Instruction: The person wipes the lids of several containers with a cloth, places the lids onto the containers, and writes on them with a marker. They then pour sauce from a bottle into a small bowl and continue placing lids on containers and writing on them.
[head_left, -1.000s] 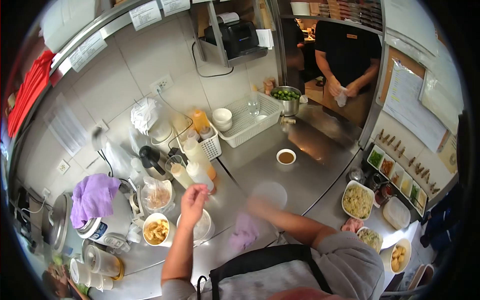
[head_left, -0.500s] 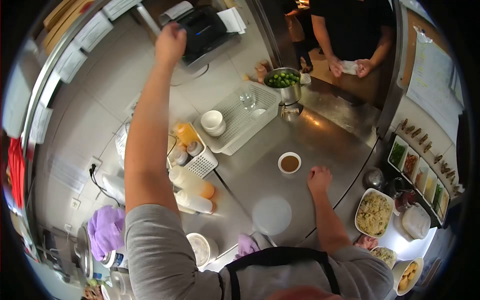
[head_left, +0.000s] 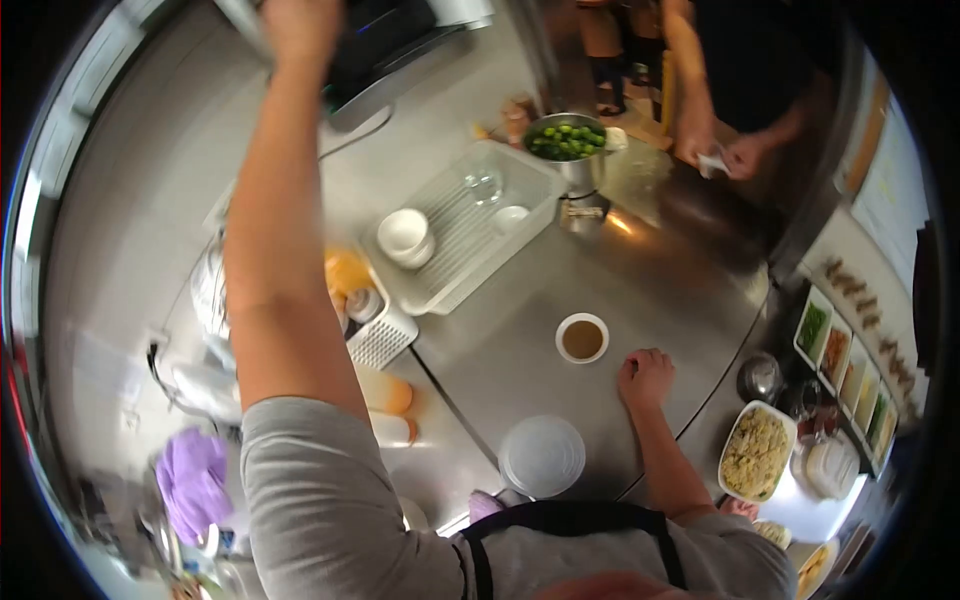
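My left hand is stretched up to the top edge of the view, beside a black printer-like device on the wall. Its fingers are blurred and partly cut off. Loosely curled, my right hand rests on the steel counter with nothing visible in it. Just left of that hand stands a small white bowl of brown sauce. A round translucent lid lies on the counter nearer my body.
A grey perforated tray holds white bowls and a glass. Behind it stands a metal pot of green vegetables. Sauce bottles are at left; a rice dish and garnish trays at right. Another person's hands hold something white.
My view has shifted and tilted. My left hand has moved up to the frame's top edge beside the black device. My right hand stays on the counter by the sauce bowl.
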